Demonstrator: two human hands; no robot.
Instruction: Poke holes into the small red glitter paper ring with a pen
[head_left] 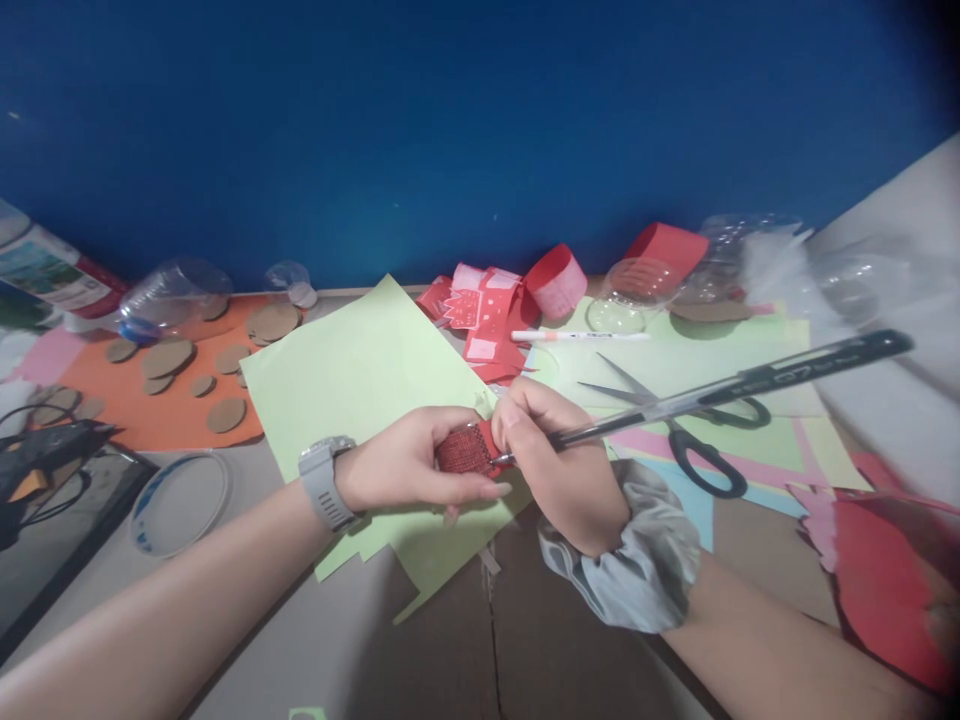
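A small red paper piece covered with dark drawn lines is pinched between the thumb and fingers of my left hand. My right hand is closed around a black pen, whose tip meets the right part of the red piece. The pen's long barrel slants up to the right. Beneath both hands lies a sheet of light green paper. Black-handled scissors rest with blades spread just beyond the pen.
Brown cardboard discs lie on an orange sheet at the left. Red paper shapes, a white marker and clear plastic cups stand near the blue wall. A clear round lid is at left.
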